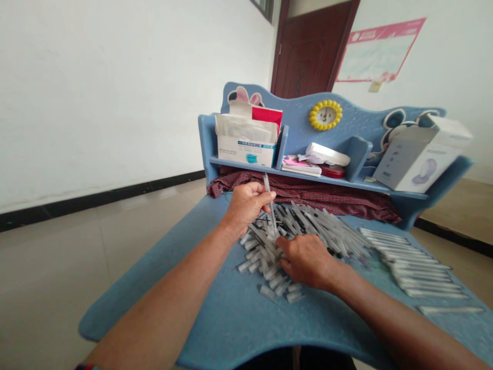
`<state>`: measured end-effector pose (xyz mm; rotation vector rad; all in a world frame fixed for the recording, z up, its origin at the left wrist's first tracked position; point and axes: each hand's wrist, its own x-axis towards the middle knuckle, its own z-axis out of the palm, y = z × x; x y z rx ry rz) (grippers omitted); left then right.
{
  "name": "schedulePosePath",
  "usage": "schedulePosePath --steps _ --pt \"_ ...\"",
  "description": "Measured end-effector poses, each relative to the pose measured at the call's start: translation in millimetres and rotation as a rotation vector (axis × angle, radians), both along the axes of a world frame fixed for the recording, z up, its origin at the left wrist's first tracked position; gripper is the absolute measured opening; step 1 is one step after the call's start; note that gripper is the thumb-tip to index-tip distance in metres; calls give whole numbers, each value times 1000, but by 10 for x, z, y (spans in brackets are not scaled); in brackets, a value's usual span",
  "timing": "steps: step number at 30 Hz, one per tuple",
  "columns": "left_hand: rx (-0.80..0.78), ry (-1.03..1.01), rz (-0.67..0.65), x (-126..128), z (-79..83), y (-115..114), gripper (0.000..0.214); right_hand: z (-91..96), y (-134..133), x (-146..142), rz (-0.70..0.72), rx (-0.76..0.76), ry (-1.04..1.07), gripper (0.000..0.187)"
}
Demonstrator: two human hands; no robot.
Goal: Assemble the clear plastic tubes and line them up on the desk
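Observation:
Between the thumb and fingers of my left hand (250,205) is a clear pen barrel (266,181), tilted upright, its lower end pointing down at the heap. My right hand (308,259) is closed by that lower end, fingertips among small clear pen caps (265,262). Blur and the pile hide what its fingers grip, if anything. Behind and right of my right hand lies a big heap of clear pen barrels (316,223), with dark pieces mixed in. Along the table's right side, several pens with dark cores (419,264) lie side by side; one pen (450,310) rests apart, nearer me.
The blue table (154,303) has a back shelf holding a mask box (246,149), papers (300,167), a red round case (332,171) and a white box (419,154). Checked cloth (327,200) is bunched beneath the shelf. A yellow flower-shaped clock (325,115) is on the backboard.

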<state>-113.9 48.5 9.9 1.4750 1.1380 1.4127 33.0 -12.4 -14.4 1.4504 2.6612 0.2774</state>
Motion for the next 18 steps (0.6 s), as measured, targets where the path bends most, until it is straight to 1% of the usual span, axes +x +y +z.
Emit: schedulePosePath --steps 6,13,16,18 --pt "3 11 -6 9 -6 0 15 -64 8 -19 64 69 -21 23" --pt "-1 10 -8 11 -17 7 14 -93 18 3 137 137 -10 20" --pt "-22 1 -13 4 -19 9 15 -97 51 56 144 169 77 19" --pt "-34 -19 -18 -2 -16 9 15 -94 88 105 133 183 223 18"
